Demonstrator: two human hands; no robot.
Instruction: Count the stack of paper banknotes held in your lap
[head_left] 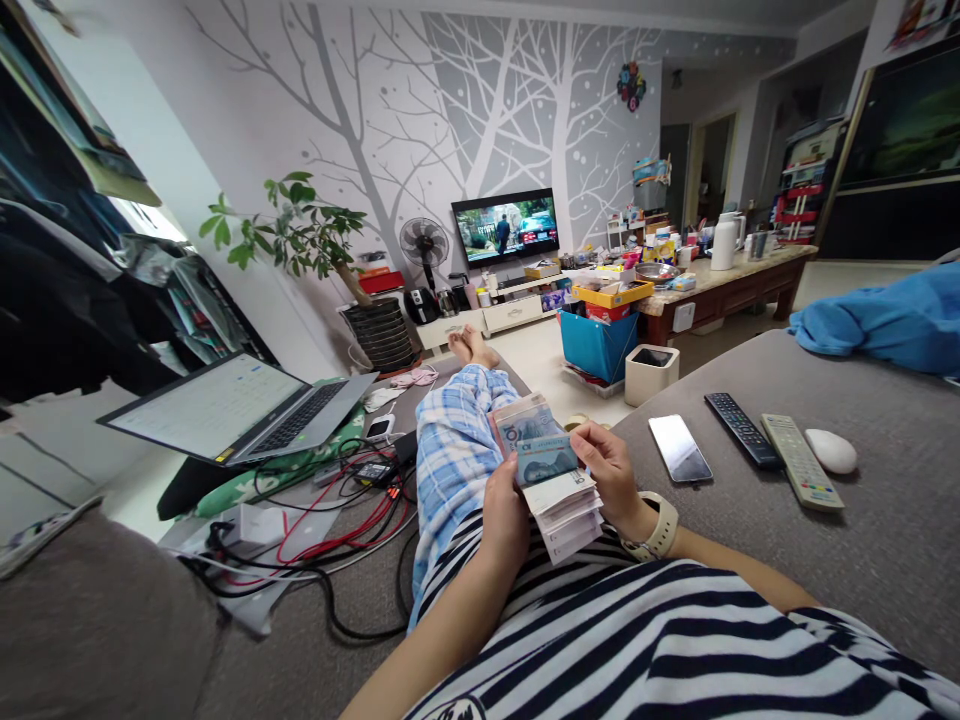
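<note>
A fanned stack of banknotes [546, 460] rests over my lap, held between both hands. Blue-grey notes lie on top, and the paler pinkish ends of several folded notes hang toward me. My left hand [504, 508] is closed around the stack's left side, thumb on its edge. On the right side, my right hand [604, 468] pinches the upper corner of a blue note between thumb and fingers. A pale watch [660, 530] sits on my right wrist. Under the notes are my blue plaid trousers [454, 440] and striped shirt.
To my right on the grey sofa lie a phone [680, 448], a black remote [741, 430], a beige remote [801, 462] and a white mouse [831, 451]. On the left, an open laptop [247, 410] stands beside tangled cables [330, 540]. A cluttered table [720, 280] stands beyond.
</note>
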